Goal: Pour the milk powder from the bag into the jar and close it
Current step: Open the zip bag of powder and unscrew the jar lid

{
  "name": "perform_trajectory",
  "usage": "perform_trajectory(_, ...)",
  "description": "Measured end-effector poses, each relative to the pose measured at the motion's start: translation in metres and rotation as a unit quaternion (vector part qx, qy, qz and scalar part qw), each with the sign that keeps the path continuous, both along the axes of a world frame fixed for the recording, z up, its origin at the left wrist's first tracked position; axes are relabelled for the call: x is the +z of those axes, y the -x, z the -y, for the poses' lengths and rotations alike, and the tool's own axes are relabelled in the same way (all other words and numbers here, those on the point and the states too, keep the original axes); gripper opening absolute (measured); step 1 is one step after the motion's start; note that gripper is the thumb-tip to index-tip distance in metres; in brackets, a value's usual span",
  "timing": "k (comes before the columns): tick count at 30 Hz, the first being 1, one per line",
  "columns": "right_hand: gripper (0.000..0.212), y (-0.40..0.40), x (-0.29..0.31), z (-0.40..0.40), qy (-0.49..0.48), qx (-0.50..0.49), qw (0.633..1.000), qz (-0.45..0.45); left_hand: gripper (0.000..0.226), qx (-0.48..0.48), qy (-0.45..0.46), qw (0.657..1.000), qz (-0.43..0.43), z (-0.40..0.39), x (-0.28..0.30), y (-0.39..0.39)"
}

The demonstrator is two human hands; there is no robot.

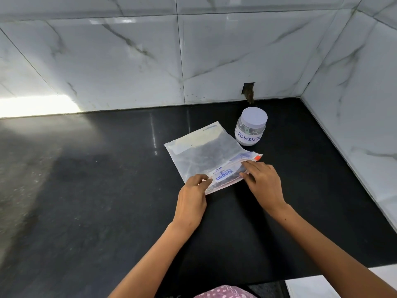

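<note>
— What was the person doing when you looked?

— Both hands were at the zip end of the bag (206, 155), which lay flat on the black counter (96, 190). The left hand (192, 200) was closed in a pinch on the near left corner of the bag. The right hand (264, 181) had its fingers (247, 167) spread and pressed on the zip strip; if they really gripped it, I could not tell. I think the step was to open the seal.

— How should one do it well?

— In my opinion, one hand must hold one lip and the other hand must pull the opposite lip, slowly, and the mouth must be kept higher than the powder. If the bag stays flat, powder can come out on the counter. Also the jar (250, 127) had its white lid (254, 116) on, so this must come off before pouring.

— Where was the jar?

— It stood upright just beside the far right edge of the bag, near the tiled wall (214, 57), with the word "POWDER" on it.

— And how did the bag point?

— Its mouth pointed to the person and a little to the right. The long axis went from this near end away to the far left, diagonal on the counter.
</note>
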State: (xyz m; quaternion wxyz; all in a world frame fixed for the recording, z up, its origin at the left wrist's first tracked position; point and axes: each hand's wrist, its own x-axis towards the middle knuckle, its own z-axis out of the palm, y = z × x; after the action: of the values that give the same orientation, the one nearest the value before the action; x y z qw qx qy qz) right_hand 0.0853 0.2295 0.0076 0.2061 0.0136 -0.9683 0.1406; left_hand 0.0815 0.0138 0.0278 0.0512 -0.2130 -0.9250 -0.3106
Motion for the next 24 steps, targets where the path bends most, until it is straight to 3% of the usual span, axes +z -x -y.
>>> perform_trajectory(6,0.043,-0.002,-0.001,0.006,0.044,-0.009,0.999,0.003,0.055,-0.015,0.056,0.997,-0.053,0.006,-0.002,0.006)
perform_trajectory(9,0.028,-0.005,0.000,0.005,0.132,-0.017,0.990,0.039,0.055,-0.033,0.066,0.997,-0.038,0.003,-0.008,0.003)
perform_trajectory(12,0.013,-0.008,0.000,-0.006,0.206,-0.010,0.976,0.072,0.042,-0.068,0.062,0.995,-0.024,0.000,-0.013,0.000)
perform_trajectory(16,0.012,-0.006,0.009,-0.012,0.259,-0.024,0.962,0.082,0.018,-0.099,0.030,0.995,0.007,-0.010,-0.020,0.000)
perform_trajectory(20,0.011,0.012,0.020,-0.019,0.240,-0.060,0.968,0.040,0.018,-0.081,-0.026,0.996,0.035,-0.028,-0.018,0.011)
perform_trajectory(24,0.031,0.046,0.032,-0.025,0.170,-0.119,0.978,-0.009,0.014,-0.046,-0.062,0.996,0.049,-0.048,-0.006,0.032)
